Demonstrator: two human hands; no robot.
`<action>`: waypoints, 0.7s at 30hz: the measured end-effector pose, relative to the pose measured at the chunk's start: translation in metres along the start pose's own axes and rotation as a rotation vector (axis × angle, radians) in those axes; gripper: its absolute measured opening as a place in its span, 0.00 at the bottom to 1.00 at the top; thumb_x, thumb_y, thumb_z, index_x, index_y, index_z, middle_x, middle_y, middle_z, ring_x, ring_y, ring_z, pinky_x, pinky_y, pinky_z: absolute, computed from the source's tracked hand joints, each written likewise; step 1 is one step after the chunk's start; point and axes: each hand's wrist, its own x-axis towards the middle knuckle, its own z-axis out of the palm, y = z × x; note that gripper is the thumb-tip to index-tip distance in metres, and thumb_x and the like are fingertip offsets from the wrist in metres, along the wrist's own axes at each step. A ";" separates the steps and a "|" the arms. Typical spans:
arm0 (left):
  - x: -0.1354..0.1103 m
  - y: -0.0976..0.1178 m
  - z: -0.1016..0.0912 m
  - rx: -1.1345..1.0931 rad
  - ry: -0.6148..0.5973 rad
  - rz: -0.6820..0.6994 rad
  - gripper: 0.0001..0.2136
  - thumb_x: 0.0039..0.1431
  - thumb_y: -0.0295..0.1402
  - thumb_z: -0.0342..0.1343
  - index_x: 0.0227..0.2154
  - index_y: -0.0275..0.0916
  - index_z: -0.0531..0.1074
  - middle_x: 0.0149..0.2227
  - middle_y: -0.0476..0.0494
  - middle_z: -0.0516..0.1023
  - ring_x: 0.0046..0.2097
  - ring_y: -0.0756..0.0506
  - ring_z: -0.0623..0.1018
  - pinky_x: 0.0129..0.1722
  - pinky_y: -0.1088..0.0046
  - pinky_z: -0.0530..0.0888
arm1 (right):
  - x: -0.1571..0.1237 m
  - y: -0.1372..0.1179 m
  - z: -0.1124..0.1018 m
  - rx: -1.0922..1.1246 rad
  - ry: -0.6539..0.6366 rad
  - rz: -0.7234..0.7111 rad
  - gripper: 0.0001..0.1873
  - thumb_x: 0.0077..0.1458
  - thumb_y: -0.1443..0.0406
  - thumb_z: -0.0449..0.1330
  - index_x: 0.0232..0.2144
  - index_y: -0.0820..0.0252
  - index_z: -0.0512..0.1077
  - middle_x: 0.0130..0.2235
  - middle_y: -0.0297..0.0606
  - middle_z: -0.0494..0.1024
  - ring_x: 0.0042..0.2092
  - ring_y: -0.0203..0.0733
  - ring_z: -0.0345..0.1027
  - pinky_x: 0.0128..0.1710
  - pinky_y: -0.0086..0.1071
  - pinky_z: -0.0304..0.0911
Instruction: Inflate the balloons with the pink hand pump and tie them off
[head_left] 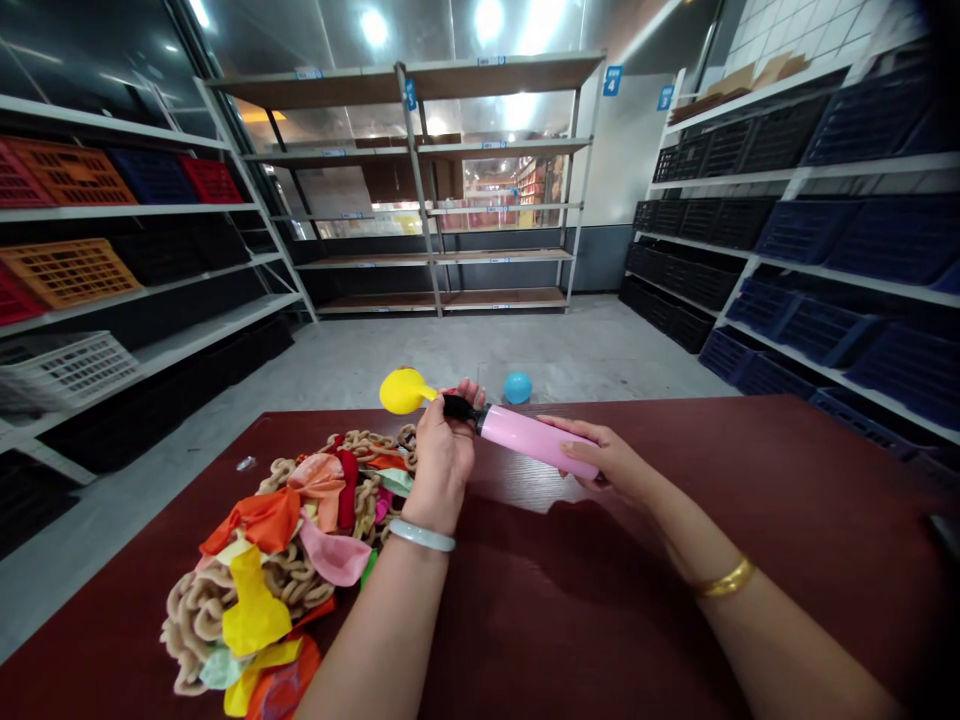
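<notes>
A pink balloon pump point(525, 438) with a black nozzle end lies slantwise above the table. My right hand point(600, 455) is closed around the pink body near its right end. At the other end, my left hand point(446, 450) grips the black nozzle part, where the neck of a yellow balloon point(403, 391) meets it. This balloon is small, rounded and partly filled. How its neck sits on the nozzle is hidden by my fingers. Left of my left forearm lies a heap of limp balloons in orange, red, pink, yellow and pale green, mixed with beige rope-like coils point(196, 612).
The dark red table point(585, 620) spans the foreground. Beyond its far edge, a blue balloon point(517, 388) shows against the grey floor. Metal shelves point(495, 262) stand at the back; racks of crates, including an orange crate point(71, 272) and blue crates point(825, 330), line both sides.
</notes>
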 end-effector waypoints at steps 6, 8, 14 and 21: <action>0.005 0.012 -0.004 -0.002 -0.055 -0.039 0.07 0.61 0.26 0.50 0.40 0.35 0.71 0.42 0.35 0.80 0.48 0.41 0.80 0.52 0.58 0.74 | 0.002 0.004 -0.001 0.098 -0.030 -0.013 0.35 0.57 0.55 0.61 0.64 0.54 0.61 0.25 0.35 0.75 0.17 0.27 0.51 0.14 0.21 0.41; 0.005 0.014 -0.005 -0.016 -0.115 -0.059 0.09 0.61 0.26 0.51 0.42 0.37 0.72 0.45 0.36 0.80 0.51 0.41 0.79 0.53 0.57 0.73 | 0.002 0.004 -0.001 0.123 -0.036 -0.027 0.35 0.57 0.56 0.61 0.64 0.54 0.61 0.26 0.36 0.75 0.17 0.27 0.51 0.14 0.21 0.41; 0.004 0.018 -0.006 -0.060 -0.208 -0.130 0.05 0.63 0.29 0.51 0.34 0.39 0.72 0.49 0.40 0.79 0.57 0.41 0.74 0.56 0.53 0.71 | 0.002 0.002 0.001 0.180 -0.007 -0.060 0.36 0.57 0.56 0.62 0.65 0.59 0.60 0.25 0.37 0.75 0.16 0.26 0.50 0.13 0.22 0.39; 0.005 0.020 -0.009 0.081 -0.259 -0.051 0.10 0.64 0.39 0.54 0.43 0.41 0.74 0.54 0.39 0.76 0.60 0.41 0.71 0.54 0.55 0.72 | 0.001 0.000 0.000 0.319 -0.095 -0.087 0.32 0.59 0.55 0.58 0.63 0.61 0.62 0.27 0.38 0.75 0.16 0.25 0.49 0.13 0.21 0.38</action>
